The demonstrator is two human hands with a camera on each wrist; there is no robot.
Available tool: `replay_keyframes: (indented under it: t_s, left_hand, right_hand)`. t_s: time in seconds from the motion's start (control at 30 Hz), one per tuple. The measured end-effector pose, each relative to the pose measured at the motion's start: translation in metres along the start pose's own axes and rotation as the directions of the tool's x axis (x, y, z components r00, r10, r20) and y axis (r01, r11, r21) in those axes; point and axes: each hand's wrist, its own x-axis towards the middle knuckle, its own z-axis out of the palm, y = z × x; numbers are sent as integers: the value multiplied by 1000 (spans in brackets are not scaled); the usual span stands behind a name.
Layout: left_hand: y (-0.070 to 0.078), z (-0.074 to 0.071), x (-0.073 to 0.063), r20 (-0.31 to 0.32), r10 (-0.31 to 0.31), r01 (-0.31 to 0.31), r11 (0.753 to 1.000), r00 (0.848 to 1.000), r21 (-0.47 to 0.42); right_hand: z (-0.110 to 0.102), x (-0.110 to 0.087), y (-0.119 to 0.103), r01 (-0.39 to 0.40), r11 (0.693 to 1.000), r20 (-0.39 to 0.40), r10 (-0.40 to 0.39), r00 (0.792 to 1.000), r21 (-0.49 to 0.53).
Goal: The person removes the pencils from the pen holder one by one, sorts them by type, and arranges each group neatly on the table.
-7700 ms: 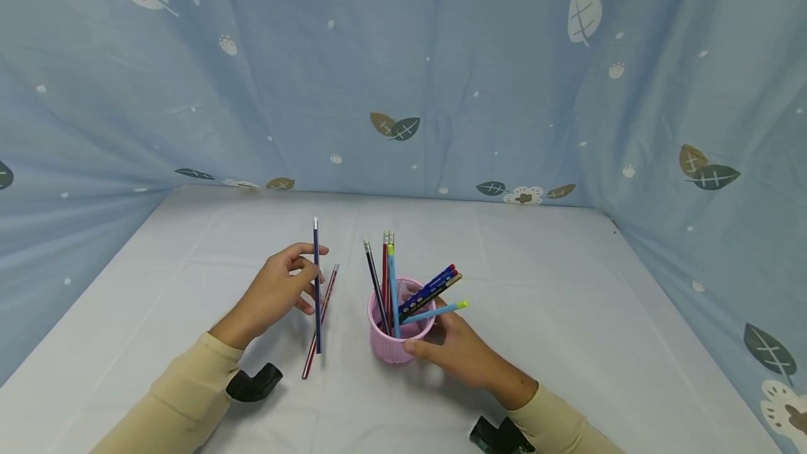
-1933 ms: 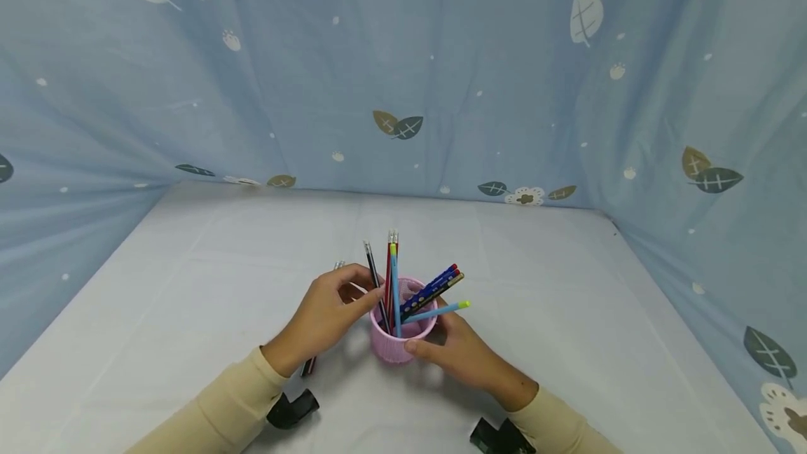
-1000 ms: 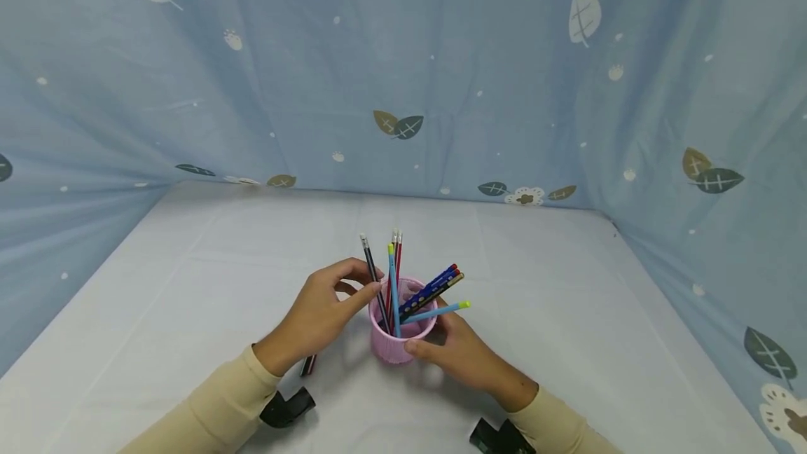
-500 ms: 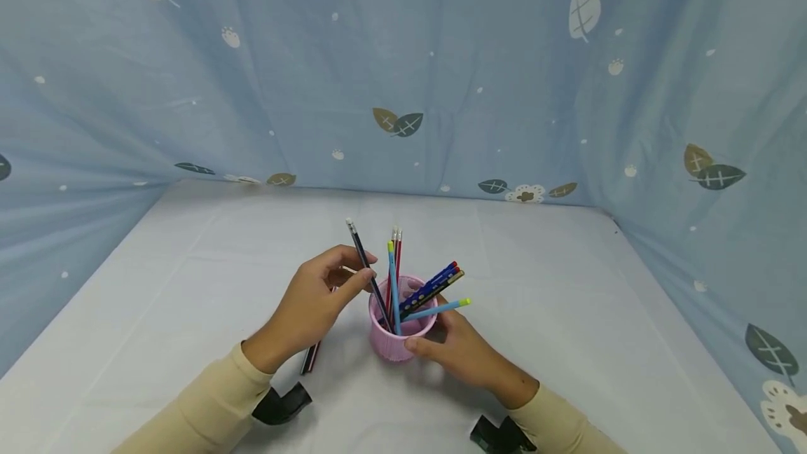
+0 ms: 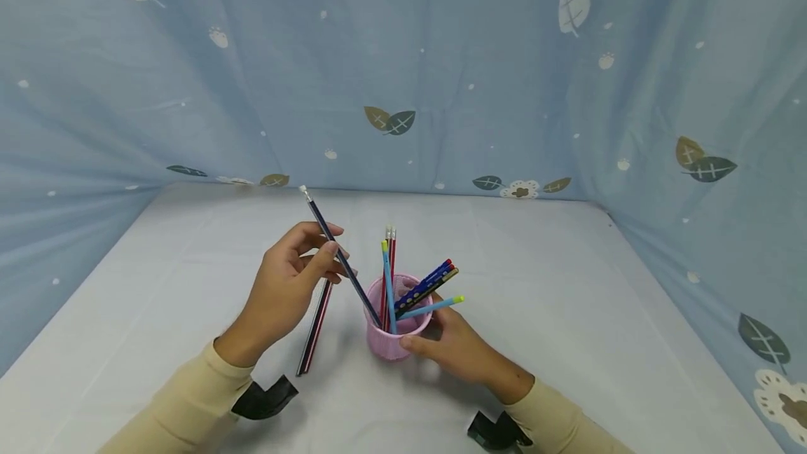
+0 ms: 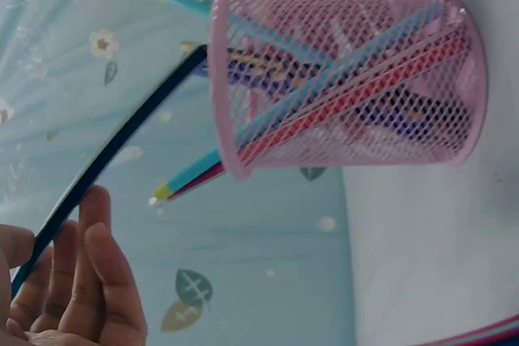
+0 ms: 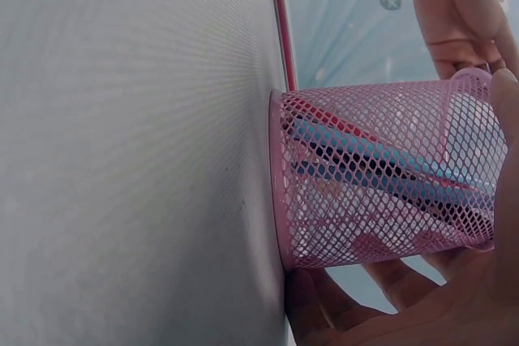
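Observation:
My left hand (image 5: 284, 282) pinches a dark pencil (image 5: 324, 226) with a white eraser between thumb and fingers. The pencil tilts, its lower end at the mouth of a pink mesh pen cup (image 5: 386, 347). In the left wrist view, that end shows at the cup's rim (image 6: 220, 111). My right hand (image 5: 463, 349) grips the cup from the right, thumb near the rim and fingers behind. Inside the cup stand red pencils (image 5: 392, 251), a light blue pencil (image 5: 387, 275), another light blue one (image 5: 435, 307) leaning right, and several dark blue and black dotted pencils (image 5: 429, 286).
A dark pencil and a red pencil (image 5: 318, 328) lie side by side on the white tabletop (image 5: 536, 265), left of the cup. Black wrist mounts (image 5: 265, 398) hang below both sleeves. A blue leaf-print curtain (image 5: 504, 54) stands behind and around the table.
Earlier my left hand held a dark blue pencil over the table; a dark pencil now lies beside the red one. Lately that hand has drawn another dark pencil up and left from the cup.

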Motion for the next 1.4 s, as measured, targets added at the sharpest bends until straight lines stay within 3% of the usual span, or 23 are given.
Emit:
replay_keyframes:
  t_s: [0.23, 0.47, 0.63, 0.8, 0.93, 1.2, 1.4]
  left_hand:
    - [2, -9, 5, -38, -21, 21, 1000, 999, -5]
    - [-3, -17, 12, 54, -136, 134, 990, 989, 41]
    - [-11, -23, 16, 148, -248, 232, 966, 957, 116]
    - [-23, -31, 18, 256, -336, 299, 938, 906, 174]
    - [-33, -36, 19, 299, -385, 344, 921, 873, 183]
    - [-43, -43, 19, 323, -449, 392, 892, 833, 227]
    - [-48, -46, 19, 347, -456, 385, 887, 820, 256]
  right_hand:
    - [-1, -2, 1, 18, 1000, -7, -18, 1000, -10]
    - [-1, -2, 3, 43, 999, -7, -42, 999, 7]
    - [-2, -2, 3, 38, 999, -3, -38, 999, 12]
    - [-1, -2, 3, 25, 1000, 5, -25, 1000, 12]
    - [-1, -1, 2, 20, 1000, 9, -20, 1000, 10]
    - [0, -1, 0, 12, 1000, 15, -13, 1000, 11]
    - [0, -2, -1, 14, 1000, 4, -14, 1000, -1]
